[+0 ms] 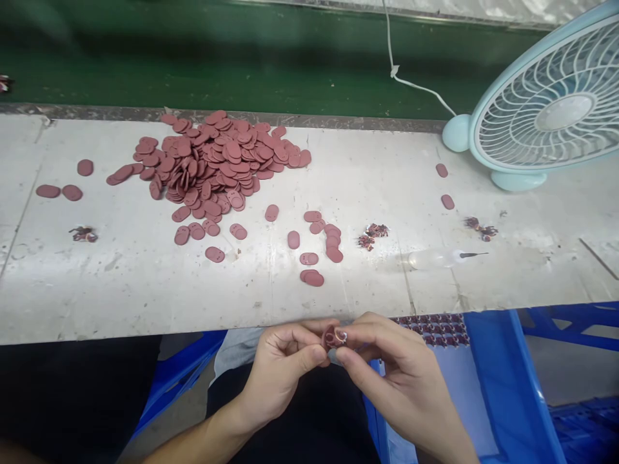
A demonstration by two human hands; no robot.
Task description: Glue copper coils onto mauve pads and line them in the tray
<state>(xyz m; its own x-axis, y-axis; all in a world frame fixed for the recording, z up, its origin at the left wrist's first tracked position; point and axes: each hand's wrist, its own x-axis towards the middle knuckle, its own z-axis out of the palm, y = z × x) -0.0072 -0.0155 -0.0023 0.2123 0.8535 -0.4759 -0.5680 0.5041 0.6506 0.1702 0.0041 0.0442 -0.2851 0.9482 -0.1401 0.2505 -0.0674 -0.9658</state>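
Below the table's front edge, my left hand [285,367] pinches a small dark-red piece [331,338] between thumb and fingers. My right hand [391,367] meets it from the other side, its thumb and fingertips closed on the same piece, where a bit of orange and white shows. Fingers partly cover the piece, so its full shape is hidden. On the white table [145,290] lies a large heap of flat reddish oval pieces [227,154], with several loose ovals [309,258] nearer the front edge.
Small dark clusters [372,236] lie on the table, beside a clear-handled tool with a dark tip [438,259]. A light-blue fan [515,180] stands at the right. Below the table, a blue crate [512,380] holds rows of small dark pieces [438,330]. A green strip [290,77] runs behind.
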